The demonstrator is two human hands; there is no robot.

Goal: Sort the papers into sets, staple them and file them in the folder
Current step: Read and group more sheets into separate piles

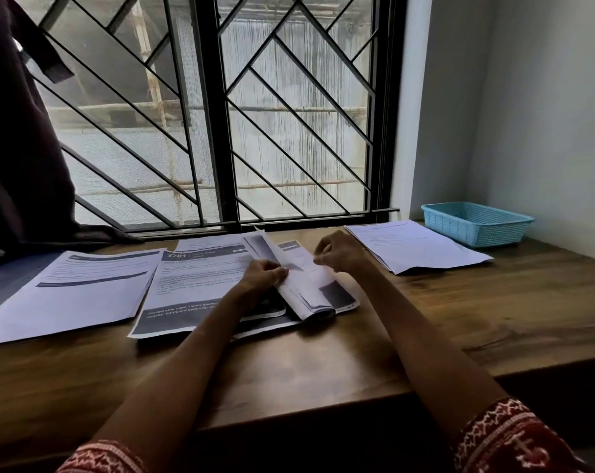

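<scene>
Printed papers lie spread on a wooden table [323, 363]. At the middle, my left hand [263, 273] grips the folded-over edge of a bent stack of sheets [306, 291]. My right hand [337, 252] pinches the corner of one lifted sheet of that stack. Under them lies a page headed "2701" [190, 278]. A separate sheet with dark bars [74, 291] sits to the left, and a plain white set [415, 247] lies to the right. I see no stapler or folder clearly; a dark flat object [262, 310] peeks out under my left wrist.
A blue plastic basket [477, 227] stands at the back right corner by the wall. A barred window [214, 114] runs along the table's far edge, with a dark curtain [19, 148] hanging at the left. The table's front edge is close to my body.
</scene>
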